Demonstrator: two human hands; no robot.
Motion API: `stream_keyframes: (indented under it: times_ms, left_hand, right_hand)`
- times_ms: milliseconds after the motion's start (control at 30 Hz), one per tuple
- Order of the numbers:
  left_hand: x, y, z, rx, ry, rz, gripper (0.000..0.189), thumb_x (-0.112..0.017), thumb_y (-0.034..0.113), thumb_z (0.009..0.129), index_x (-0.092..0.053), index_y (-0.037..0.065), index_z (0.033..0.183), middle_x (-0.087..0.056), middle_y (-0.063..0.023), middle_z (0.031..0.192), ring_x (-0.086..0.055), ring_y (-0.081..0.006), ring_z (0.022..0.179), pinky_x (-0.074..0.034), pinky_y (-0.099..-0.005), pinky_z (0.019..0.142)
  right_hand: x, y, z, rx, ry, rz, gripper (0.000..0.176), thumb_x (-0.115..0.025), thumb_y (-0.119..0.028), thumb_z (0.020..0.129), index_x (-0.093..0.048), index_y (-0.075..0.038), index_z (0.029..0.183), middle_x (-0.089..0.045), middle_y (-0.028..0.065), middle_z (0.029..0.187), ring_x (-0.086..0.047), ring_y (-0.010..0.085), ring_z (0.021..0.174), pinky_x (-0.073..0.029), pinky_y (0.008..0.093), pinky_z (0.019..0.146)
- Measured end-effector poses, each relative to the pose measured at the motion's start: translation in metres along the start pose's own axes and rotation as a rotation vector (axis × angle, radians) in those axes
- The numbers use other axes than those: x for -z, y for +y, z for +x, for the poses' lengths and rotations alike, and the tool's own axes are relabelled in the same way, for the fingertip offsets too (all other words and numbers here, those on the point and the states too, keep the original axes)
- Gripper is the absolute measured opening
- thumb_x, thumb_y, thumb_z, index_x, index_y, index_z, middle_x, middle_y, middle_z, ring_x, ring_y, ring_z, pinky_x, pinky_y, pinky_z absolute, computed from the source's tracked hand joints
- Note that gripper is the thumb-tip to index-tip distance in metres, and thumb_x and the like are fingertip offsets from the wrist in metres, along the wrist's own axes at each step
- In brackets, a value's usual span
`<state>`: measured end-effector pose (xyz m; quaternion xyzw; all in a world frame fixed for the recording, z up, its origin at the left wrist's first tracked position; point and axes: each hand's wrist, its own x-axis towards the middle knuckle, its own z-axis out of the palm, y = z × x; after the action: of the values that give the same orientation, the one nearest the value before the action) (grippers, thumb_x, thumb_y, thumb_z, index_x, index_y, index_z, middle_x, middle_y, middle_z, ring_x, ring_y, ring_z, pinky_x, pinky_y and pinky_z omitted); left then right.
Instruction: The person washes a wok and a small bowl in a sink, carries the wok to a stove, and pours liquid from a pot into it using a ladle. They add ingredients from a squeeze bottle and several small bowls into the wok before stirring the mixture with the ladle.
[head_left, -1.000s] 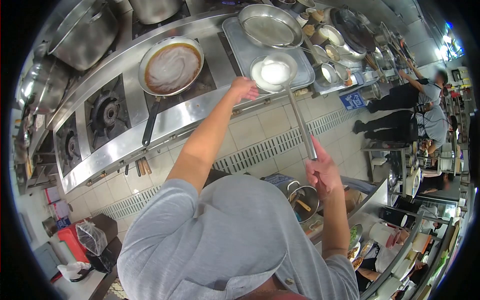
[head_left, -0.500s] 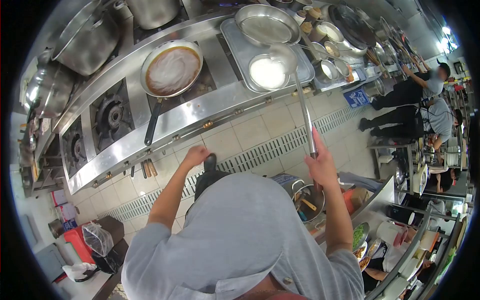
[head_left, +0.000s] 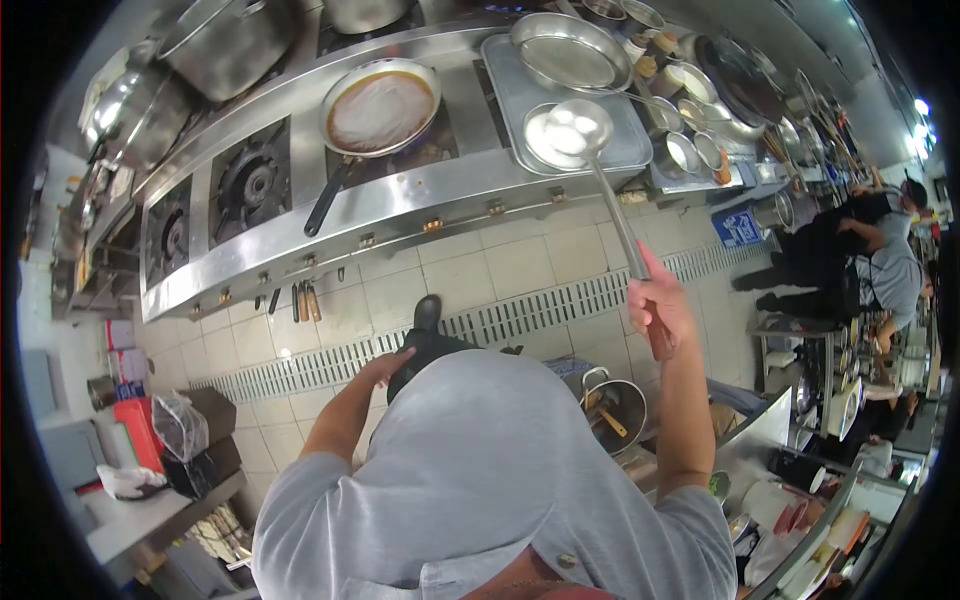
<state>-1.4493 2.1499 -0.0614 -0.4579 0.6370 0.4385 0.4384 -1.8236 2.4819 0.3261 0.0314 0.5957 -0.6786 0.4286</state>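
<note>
My right hand [head_left: 662, 300] is wrapped round the brown handle of a long metal ladle [head_left: 622, 215]. The ladle's bowl, with rounded white patches showing in it, overlaps a round metal bowl [head_left: 540, 150] of white contents on a metal tray [head_left: 638, 135]. Down by my dark trouser leg is my left hand [head_left: 388, 368], holding nothing, its fingers loosely extended. On the stove, a frying pan [head_left: 385, 112] contains brown liquid with a pale, foamy layer across the middle. Its black handle [head_left: 325, 205] points toward me.
A wide metal pan [head_left: 570, 52] rests at the tray's back. Beside the frying pan is a bare burner [head_left: 255, 183]. Big pots [head_left: 228, 45] stand along the back. Behind my right elbow is a pot with utensils [head_left: 615, 412]. Two people [head_left: 880, 255] stand at far right.
The ladle's bowl has shifted over the bowl of white contents, and white patches now show inside it. My left hand has drawn back to my leg and its fingers have loosened. The view has shifted.
</note>
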Motion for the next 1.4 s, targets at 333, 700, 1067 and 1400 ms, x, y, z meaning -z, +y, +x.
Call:
stream_keyframes:
  times_ms: [333, 700, 1067, 1400]
  left_hand:
    - [0.003, 0.021, -0.012, -0.42, 0.19, 0.817, 0.033, -0.061, 0.031, 0.083, -0.076, 0.002, 0.09, -0.072, -0.0209, 0.1, -0.069, -0.0369, 0.1, -0.055, -0.0456, 0.088]
    - [0.087, -0.03, -0.003, -0.386, 0.268, -0.222, 0.026, -0.061, 0.021, 0.085, -0.064, 0.002, 0.068, -0.065, -0.0144, 0.065, -0.065, -0.0239, 0.05, -0.051, -0.0367, 0.042]
    - [0.106, -0.166, 0.0, -0.071, -0.095, -0.207, 0.028, -0.054, 0.022, 0.098, -0.066, 0.006, 0.117, -0.071, -0.0215, 0.098, -0.071, -0.0274, 0.076, -0.057, -0.0374, 0.055]
    - [-0.031, -0.206, -0.097, -0.23, -0.479, -0.257, 0.038, -0.055, 0.011, 0.093, -0.06, 0.002, 0.129, -0.069, -0.0228, 0.109, -0.071, -0.0296, 0.084, -0.059, -0.0459, 0.066]
  right_hand:
    - [-0.001, -0.001, -0.013, 0.25, 0.108, -0.585, 0.082, -0.059, 0.002, 0.082, -0.03, -0.013, 0.157, -0.05, -0.0002, 0.063, -0.048, 0.0092, 0.046, -0.041, 0.025, 0.043]
    - [-0.048, 0.034, -0.002, 0.264, 0.357, -0.942, 0.086, -0.061, 0.001, 0.078, -0.03, -0.012, 0.157, -0.053, 0.0026, 0.063, -0.053, 0.0126, 0.047, -0.046, 0.0305, 0.047]
    - [-0.065, 0.025, 0.0, 0.098, 0.145, -0.392, 0.085, -0.06, 0.0, 0.085, -0.021, -0.012, 0.159, -0.05, 0.0003, 0.064, -0.046, 0.0118, 0.046, -0.036, 0.0272, 0.043]
    - [-0.065, 0.009, -0.011, 0.003, 0.11, -0.056, 0.08, -0.06, -0.002, 0.089, -0.022, -0.015, 0.159, -0.05, 0.0003, 0.069, -0.043, 0.0092, 0.047, -0.032, 0.0248, 0.043]
